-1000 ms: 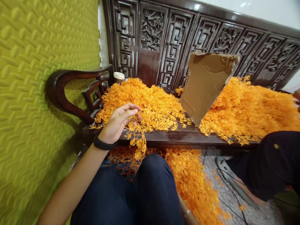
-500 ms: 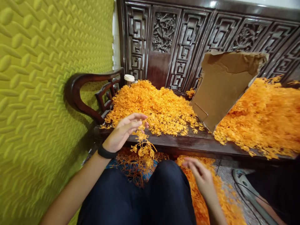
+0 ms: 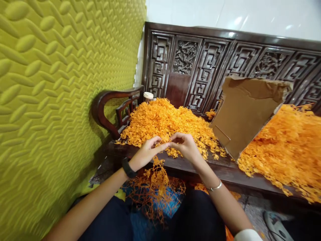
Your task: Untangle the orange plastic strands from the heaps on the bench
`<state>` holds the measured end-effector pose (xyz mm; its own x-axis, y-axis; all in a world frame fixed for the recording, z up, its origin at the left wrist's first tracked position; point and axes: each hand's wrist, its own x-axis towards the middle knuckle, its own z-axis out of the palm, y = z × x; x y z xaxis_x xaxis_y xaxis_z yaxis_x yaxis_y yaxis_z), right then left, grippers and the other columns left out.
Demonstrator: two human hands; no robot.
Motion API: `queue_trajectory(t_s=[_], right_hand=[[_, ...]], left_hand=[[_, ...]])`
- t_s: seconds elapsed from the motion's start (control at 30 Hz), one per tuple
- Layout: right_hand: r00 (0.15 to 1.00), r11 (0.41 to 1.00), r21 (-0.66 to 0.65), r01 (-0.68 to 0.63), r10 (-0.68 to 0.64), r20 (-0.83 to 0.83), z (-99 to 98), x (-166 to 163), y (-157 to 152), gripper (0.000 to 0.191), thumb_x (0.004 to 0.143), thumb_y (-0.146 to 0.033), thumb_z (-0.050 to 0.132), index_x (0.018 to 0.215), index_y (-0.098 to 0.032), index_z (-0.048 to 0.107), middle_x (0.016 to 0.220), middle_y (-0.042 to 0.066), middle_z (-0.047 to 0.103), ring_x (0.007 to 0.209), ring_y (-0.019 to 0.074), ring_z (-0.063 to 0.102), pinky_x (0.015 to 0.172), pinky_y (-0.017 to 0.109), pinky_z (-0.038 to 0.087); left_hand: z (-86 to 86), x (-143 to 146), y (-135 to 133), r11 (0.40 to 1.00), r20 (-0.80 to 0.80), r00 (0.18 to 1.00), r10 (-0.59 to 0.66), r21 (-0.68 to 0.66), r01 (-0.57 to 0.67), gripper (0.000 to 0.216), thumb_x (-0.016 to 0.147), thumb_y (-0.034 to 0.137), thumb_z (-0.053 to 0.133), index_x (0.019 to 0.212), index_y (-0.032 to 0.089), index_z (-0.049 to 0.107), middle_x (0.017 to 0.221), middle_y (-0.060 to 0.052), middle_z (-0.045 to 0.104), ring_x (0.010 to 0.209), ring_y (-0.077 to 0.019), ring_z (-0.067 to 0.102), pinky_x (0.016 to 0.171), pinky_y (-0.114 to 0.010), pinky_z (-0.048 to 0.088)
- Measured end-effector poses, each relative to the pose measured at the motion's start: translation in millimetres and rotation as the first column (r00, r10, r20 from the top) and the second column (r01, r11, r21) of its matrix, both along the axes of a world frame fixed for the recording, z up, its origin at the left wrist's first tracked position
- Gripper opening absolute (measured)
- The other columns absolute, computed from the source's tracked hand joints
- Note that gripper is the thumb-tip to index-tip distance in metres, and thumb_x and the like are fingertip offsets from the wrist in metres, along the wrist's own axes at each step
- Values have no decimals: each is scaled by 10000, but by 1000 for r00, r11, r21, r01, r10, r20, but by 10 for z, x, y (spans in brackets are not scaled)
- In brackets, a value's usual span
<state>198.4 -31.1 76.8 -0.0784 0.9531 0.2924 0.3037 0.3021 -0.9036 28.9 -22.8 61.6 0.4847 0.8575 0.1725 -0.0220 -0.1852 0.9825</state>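
Over the front edge of a dark wooden bench [image 3: 220,174], my left hand [image 3: 147,152] is closed on a dangling cluster of thin orange plastic pieces [image 3: 158,172]. My right hand [image 3: 185,146] meets it, thumb and fingers pinched at the top of the same cluster. The exact bit between the fingertips is too small to make out. Just behind both hands lies a heap of small orange plastic pieces [image 3: 160,117] on the seat. Below, between my knees, orange branching stems [image 3: 145,197] lie over something blue [image 3: 173,204].
A bent cardboard sheet [image 3: 248,113] stands on the bench, dividing the heap from a larger orange pile [image 3: 283,150] at right. A curved armrest [image 3: 100,117] and yellow textured wall padding [image 3: 62,100] border the left. A white-lidded container [image 3: 148,96] sits behind the heap. Another person's shoe [image 3: 276,226] shows at lower right.
My right hand has risen from beside my knee to join my left hand at the cluster. The camera view has tilted upward, showing more of the white wall.
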Motion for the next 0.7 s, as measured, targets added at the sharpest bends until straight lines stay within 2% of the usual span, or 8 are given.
queue_trajectory(t_s=[0.03,0.13,0.3,0.5,0.57,0.7], right_hand=[[1000,1000,-13,7,-6,16,3,4,56,300,535,-379,776,587,-146,594,565,11,599,520,105,534,530,255,426],[997,998,-37,43,-41,73,-4,-13,188,313,546,-410,760,557,-142,599,510,13,582,473,101,497,482,250,387],[981,988,102,120,-134,143,-40,-80,196,270,623,-389,715,586,-137,627,536,24,596,483,100,482,464,240,358],[984,961,236,143,-164,71,-144,-180,102,189,714,-310,662,628,-150,611,583,15,612,519,105,514,512,243,398],[986,943,313,113,-144,78,-200,-182,93,156,747,-283,636,657,-161,598,611,10,606,564,112,531,558,252,420],[980,882,465,-73,-23,197,-270,-139,95,73,809,-219,565,742,-189,565,706,5,581,667,116,537,638,262,435]], left_hand=[[-51,25,26,999,17,999,43,23,-44,200,751,350,590,760,163,523,651,45,435,567,-74,397,522,-207,314],[-182,75,71,990,70,987,143,-28,-142,230,770,388,556,742,170,488,613,60,380,528,-69,350,495,-203,282],[-286,80,41,985,104,981,165,-76,-158,227,774,391,553,752,174,489,631,52,401,533,-68,352,491,-195,268],[-442,62,-37,970,161,957,241,-26,-240,225,793,395,544,763,180,485,644,46,397,555,-75,364,501,-189,285],[-478,48,-54,973,153,961,229,-7,-230,223,795,395,542,769,180,492,658,39,411,572,-80,382,506,-189,299],[-503,-6,-62,984,99,982,162,54,-168,218,810,391,530,772,178,503,667,35,431,593,-90,406,526,-194,320]])
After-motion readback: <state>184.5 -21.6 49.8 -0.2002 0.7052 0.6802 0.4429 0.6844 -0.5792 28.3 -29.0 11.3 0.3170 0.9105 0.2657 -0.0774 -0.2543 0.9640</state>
